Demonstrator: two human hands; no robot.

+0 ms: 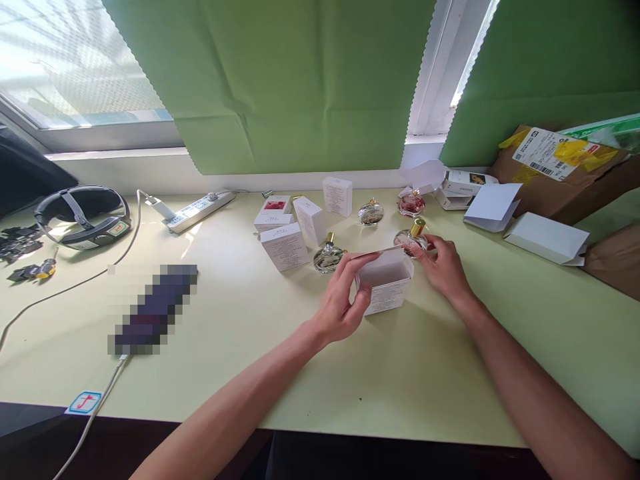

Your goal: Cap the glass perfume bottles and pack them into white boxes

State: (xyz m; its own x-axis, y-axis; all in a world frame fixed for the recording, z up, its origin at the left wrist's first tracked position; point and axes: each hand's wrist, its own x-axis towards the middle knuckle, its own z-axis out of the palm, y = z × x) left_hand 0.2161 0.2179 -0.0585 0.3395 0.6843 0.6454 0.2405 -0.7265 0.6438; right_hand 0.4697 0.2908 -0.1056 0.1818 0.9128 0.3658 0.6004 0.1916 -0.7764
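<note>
My left hand (pixel 347 300) grips a small white carton (pixel 386 298) by its left side, thumb in front and fingers along the top flap. The carton's top is open towards me. Just behind it, my right hand (pixel 445 267) has its fingers on a perfume bottle (pixel 404 240) with a gold cap, which stands on the table. Part of that bottle is hidden behind the carton flap. A greenish perfume bottle (pixel 327 259) with a gold cap is left of the carton. Farther back stand a clear bottle (pixel 371 213) and a reddish bottle (pixel 412 204).
Several white cartons (pixel 285 248) stand left of the bottles. Opened white boxes (pixel 546 237) and a brown parcel (pixel 560 193) lie at right. A power strip (pixel 200 210), a head strap (pixel 95 230), a screwdriver (pixel 47 268) and a blurred-out phone (pixel 155 310) with a cable occupy the left.
</note>
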